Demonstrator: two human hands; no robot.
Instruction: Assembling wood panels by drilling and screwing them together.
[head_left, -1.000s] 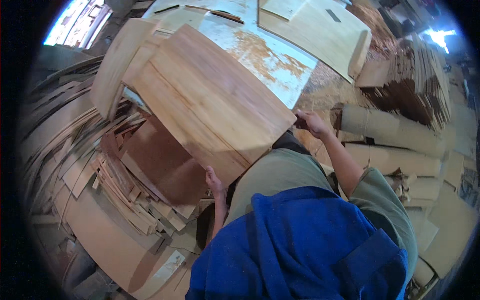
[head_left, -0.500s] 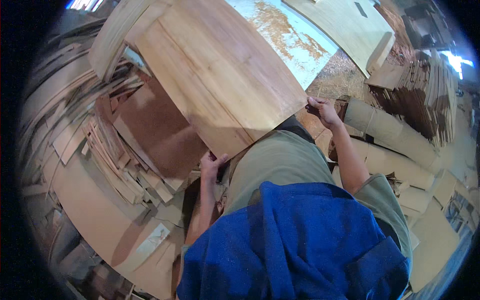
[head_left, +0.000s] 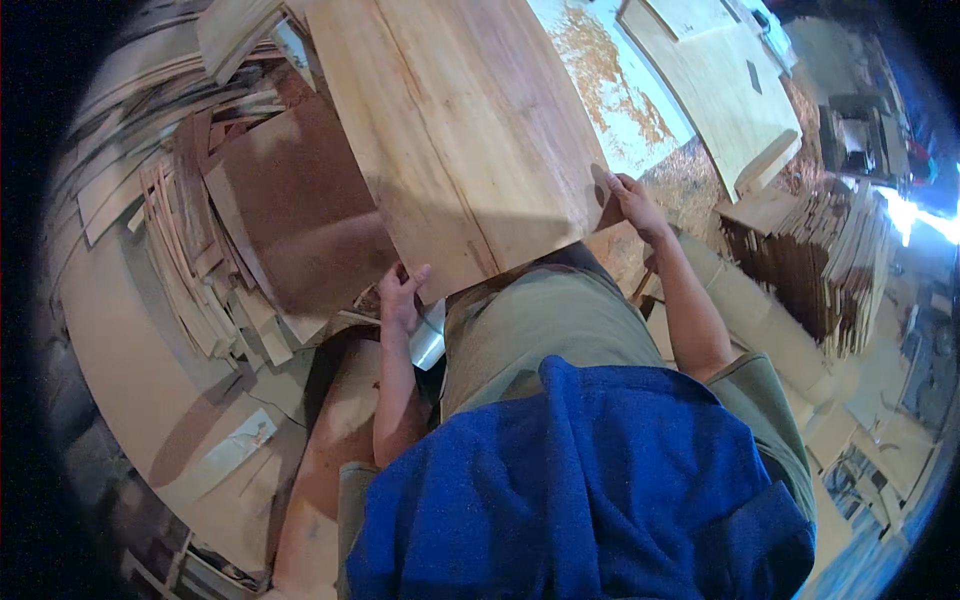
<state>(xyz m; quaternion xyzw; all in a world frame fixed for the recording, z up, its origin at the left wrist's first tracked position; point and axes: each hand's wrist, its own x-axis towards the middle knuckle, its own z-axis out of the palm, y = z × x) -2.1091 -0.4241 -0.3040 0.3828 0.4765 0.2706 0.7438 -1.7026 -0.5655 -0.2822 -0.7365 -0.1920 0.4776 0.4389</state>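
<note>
A wide, light-brown wooden panel with darker grain streaks stretches away from my lap, its near edge just above my legs. At the panel's near left corner, my left hand grips the edge, thumb on the top face and fingers partly hidden. My right hand pinches the near right corner, and its shadow falls on the wood. The panel's far end runs out of the top of the view.
A brown board and a pile of thin wood strips lie at left. Beyond the panel is a white sheet strewn with sawdust, beside a pale plywood board. Stacked thin boards stand at right.
The panel has turned slightly clockwise, its far end swinging to the right. Both hands keep their grip on its near corners. The view has shifted, and a bright metal-like patch shows beside my left hand.
</note>
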